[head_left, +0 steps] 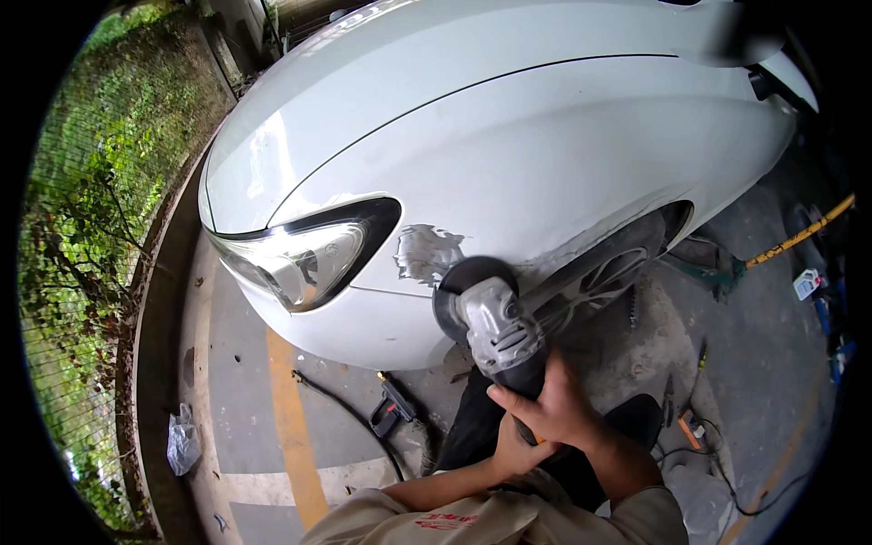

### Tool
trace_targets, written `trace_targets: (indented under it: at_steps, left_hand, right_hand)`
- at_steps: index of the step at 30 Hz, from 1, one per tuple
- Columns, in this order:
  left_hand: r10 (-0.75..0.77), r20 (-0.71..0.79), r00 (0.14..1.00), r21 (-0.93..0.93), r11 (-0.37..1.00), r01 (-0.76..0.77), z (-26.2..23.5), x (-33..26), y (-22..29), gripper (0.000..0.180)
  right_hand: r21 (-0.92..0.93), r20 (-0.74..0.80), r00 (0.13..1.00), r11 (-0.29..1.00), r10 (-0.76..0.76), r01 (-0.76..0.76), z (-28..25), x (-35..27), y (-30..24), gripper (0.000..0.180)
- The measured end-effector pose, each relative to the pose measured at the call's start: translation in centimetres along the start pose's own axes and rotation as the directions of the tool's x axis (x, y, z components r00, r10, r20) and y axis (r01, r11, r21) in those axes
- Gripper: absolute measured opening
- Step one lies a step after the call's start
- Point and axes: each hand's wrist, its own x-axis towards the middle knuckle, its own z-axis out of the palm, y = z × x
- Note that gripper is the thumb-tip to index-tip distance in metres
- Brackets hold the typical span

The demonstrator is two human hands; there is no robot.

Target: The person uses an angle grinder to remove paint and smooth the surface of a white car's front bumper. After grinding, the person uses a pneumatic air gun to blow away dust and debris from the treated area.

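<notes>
A grey angle grinder (498,329) with a round black disc (461,289) rests against the white car's front fender (545,173), just below a patch of sanded grey filler (425,252). My right hand (549,406) wraps around the grinder's black body from the right. My left hand (515,450) grips the rear of the tool beneath it. The headlight (313,254) lies to the left of the disc, and the front wheel (604,277) to its right.
A black hose (350,413) and an air tool (392,411) lie on the concrete under the bumper. A yellow painted line (291,427) crosses the floor. Hand tools (686,422), a cable and a yellow bar (799,234) sit at right. A plastic bag (182,440) lies by a fenced hedge (82,227).
</notes>
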Motion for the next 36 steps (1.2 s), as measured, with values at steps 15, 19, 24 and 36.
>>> trace_targets:
  at_steps: [15,19,24,36]
  left_hand:
    - [-0.026,0.107,0.994,-0.087,0.996,0.035,1.1,0.1,0.9,0.055]
    - [-0.063,0.164,0.984,-0.083,0.993,0.078,1.5,-1.1,0.0,0.059]
    - [-0.152,0.249,0.957,-0.029,0.986,0.164,0.8,0.1,0.0,0.062]
    - [0.043,0.029,0.999,-0.158,0.987,-0.038,1.6,-0.1,-0.1,0.045]
  right_hand:
    - [-0.113,-0.061,0.995,0.990,0.082,-0.089,-1.2,-0.9,-1.3,0.062]
    - [-0.162,-0.094,0.995,0.985,0.046,-0.061,-1.3,-2.1,-0.7,0.063]
    - [-0.116,-0.081,0.991,0.987,0.102,-0.111,-1.7,-1.2,-1.5,0.068]
    - [-0.281,-0.067,0.997,0.960,-0.027,0.007,-0.6,-0.4,-2.2,0.065]
